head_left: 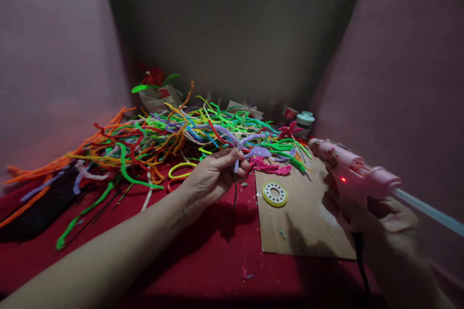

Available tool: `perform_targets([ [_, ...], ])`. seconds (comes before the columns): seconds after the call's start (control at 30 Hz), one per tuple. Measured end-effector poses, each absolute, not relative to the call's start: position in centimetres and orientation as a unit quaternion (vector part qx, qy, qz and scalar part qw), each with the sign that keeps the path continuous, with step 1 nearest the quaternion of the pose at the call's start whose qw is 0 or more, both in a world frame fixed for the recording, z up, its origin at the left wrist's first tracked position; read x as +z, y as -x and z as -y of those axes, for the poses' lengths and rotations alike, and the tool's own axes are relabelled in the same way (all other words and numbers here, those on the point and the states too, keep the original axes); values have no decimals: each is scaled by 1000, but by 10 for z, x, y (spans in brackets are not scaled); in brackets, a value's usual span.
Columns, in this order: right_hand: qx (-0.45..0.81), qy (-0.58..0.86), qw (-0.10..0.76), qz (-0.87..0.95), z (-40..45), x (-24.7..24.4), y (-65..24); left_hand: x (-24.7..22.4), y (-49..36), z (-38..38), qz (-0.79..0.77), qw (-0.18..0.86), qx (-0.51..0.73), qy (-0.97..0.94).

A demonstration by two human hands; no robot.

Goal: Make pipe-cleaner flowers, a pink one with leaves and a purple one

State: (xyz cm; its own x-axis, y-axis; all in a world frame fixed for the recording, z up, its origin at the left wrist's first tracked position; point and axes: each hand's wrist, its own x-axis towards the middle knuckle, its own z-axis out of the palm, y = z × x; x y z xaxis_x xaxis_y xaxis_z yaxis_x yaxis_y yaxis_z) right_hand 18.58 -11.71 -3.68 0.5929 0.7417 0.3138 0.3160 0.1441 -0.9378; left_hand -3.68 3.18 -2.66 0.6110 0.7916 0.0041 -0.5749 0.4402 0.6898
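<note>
My left hand (219,174) pinches a lavender pipe-cleaner flower (232,134) at its base, near the middle of the view. Its fuzzy petals spread out above my fingers, and a thin dark stem (235,193) hangs below them. On the right, my right hand (377,217) is wrapped round a pink hot glue gun (355,169) with a red light lit on its side. The gun's nozzle points left toward the flower without touching it. A pale glue stick (431,212) sticks out of the gun's back end.
Many coloured pipe cleaners (145,140) are heaped across the back and left of the red cloth (181,260). A tape roll (274,194) lies on cardboard (300,231). Yellow-handled scissors (181,170) lie behind my left wrist. A lidded jar (305,119) stands behind.
</note>
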Motion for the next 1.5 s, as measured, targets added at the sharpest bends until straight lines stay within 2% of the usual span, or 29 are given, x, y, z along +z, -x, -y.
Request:
perform_targets([
  [0.1,327,518,699,370,94,-18,-160,-21,40,-36,-164,818,451,-318],
  [0.17,390,458,693,398,75,-10,-147,-19,42,-40,-159,807,469,-321],
  [0.27,418,406,672,457,51,-8,-138,-20,45,-46,-154,799,482,-325],
  [0.5,355,521,599,494,46,-31,-138,-28,48,-59,-169,784,497,-333],
  [1.27,314,543,597,500,49,-41,-142,-29,47,-56,-172,771,490,-369],
  [1.5,346,551,571,502,51,-42,-144,-28,47,-57,-181,764,496,-370],
])
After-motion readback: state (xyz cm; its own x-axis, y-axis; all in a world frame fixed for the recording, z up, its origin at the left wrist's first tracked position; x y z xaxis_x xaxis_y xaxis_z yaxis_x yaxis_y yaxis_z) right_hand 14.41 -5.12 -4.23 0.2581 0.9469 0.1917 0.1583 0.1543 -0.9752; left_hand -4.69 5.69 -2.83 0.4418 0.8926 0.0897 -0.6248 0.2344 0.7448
